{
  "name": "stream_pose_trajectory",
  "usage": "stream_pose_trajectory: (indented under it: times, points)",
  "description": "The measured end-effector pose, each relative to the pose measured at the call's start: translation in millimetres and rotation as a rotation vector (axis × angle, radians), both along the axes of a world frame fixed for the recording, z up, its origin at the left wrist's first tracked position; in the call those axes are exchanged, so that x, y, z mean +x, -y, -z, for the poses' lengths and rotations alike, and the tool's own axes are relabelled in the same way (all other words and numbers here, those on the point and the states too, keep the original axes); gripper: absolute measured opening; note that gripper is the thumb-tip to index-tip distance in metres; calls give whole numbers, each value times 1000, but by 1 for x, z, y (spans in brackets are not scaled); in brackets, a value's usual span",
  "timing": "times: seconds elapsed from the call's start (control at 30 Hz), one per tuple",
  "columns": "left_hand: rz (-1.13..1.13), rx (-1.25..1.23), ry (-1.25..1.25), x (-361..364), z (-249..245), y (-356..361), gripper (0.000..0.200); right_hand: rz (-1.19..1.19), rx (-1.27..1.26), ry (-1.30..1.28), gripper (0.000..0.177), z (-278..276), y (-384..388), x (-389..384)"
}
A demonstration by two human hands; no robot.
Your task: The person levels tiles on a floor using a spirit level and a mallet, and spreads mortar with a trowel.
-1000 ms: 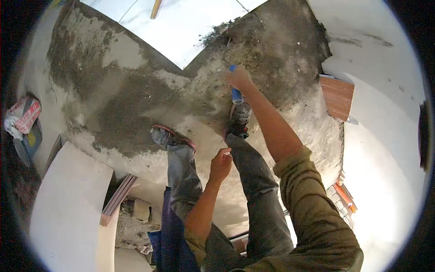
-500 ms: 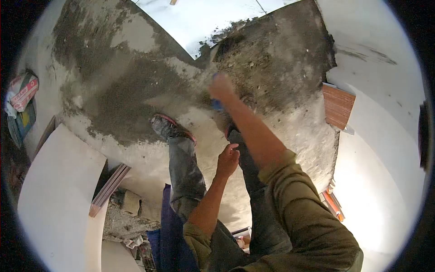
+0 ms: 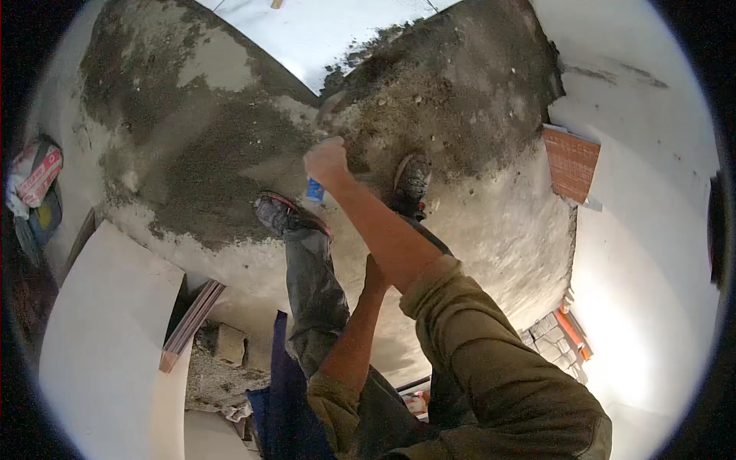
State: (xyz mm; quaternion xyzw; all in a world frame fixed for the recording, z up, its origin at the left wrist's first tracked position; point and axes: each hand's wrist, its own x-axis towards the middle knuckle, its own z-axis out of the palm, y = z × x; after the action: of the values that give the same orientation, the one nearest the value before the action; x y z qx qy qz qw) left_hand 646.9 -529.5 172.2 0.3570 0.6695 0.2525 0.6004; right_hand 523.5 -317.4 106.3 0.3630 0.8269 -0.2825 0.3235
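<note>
My right hand (image 3: 326, 162) is closed around a blue-handled tool (image 3: 314, 190) above the floor; the handle's end shows below the fist. The tool's working end is hidden, so its kind cannot be made out. Under it lies dark, gritty mortar (image 3: 199, 146), with loose crumbs scattered over it. My left hand (image 3: 373, 274) is low in front of my right leg, mostly covered by the right forearm, its fingers hidden. My two dark shoes stand at the mortar's near edge, the left shoe (image 3: 277, 212) and the right shoe (image 3: 412, 182).
White tiles (image 3: 307, 46) with crumbs along their edge form a corner at the top. A reddish-brown board piece (image 3: 571, 162) leans at the right wall. To the left are a white curved panel (image 3: 107, 330), stacked brown strips (image 3: 192, 326) and a red-and-white bag (image 3: 38, 180).
My right hand has swept left and slightly down with the blue-handled tool, uncovering my right shoe. Its forearm now hides most of my left hand.
</note>
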Motion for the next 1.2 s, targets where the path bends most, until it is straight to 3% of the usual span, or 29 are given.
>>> stream_pose_trajectory:
  times: [0.03, 0.07, 0.13, 0.17, 0.23, 0.27, 0.33, 0.4, 0.47, 0.53, 0.6, 0.67, 0.77, 0.93, 1.0, 1.07, 1.13, 1.2]
  points:
    - [-90, -189, 158, 3, 3, 2, 40, -62, -52, -43, 24, -3, -3, 0]
    - [-83, -186, 167, 4, 1, 0, 40, -56, -48, -33, 24, 0, 2, 12]
    - [-11, -122, -31, 2, -2, -9, 41, 345, -100, -117, 30, 3, 19, 45]
    - [-5, -102, -20, 2, 1, -7, 41, 350, -77, -110, 30, -14, 10, 58]
    - [-211, -264, 272, 4, 12, 2, 37, 583, -242, 26, 40, -73, -20, 89]
    - [-279, -259, 291, 1, 5, -3, 33, 698, -339, 96, 49, -93, -24, 109]
    - [-242, -283, 272, -4, -5, -14, 33, 618, -125, -152, 45, -106, -29, 155]
    - [-236, -236, 276, -1, -1, -11, 32, 613, -167, 56, 44, -106, -48, 188]
    - [-224, -261, 257, 0, 0, -12, 31, 396, -132, 251, 43, -83, -73, 226]
    - [-207, -287, 236, -2, -1, -16, 31, 452, 24, 343, 44, -65, -99, 254]
    - [-239, -257, 233, -3, -13, -26, 30, 317, 458, 66, 45, -12, -123, 303]
    - [-234, -288, 239, -2, -18, -32, 30, 590, 330, 294, 41, -44, -193, 250]
    - [-236, -263, 226, 1, -15, -32, 29, 552, 398, 187, 31, 12, -259, 267]
    - [-333, -186, 174, 11, -4, -22, 29, 566, 401, 171, 27, 35, -275, 233]
    - [-331, -253, 222, 17, 0, -21, 32, -373, 255, 416, 29, 57, -272, 229]
    - [-306, -281, 207, 18, -3, -27, 31, 172, 358, 64, 33, 48, -228, 203]
    - [-239, -338, 157, 19, -7, -33, 33, -35, 472, -9, 32, 92, -181, 198]
    - [-208, -294, 89, 20, -6, -35, 30, 32, 113, 39, 34, 30, -148, 143]
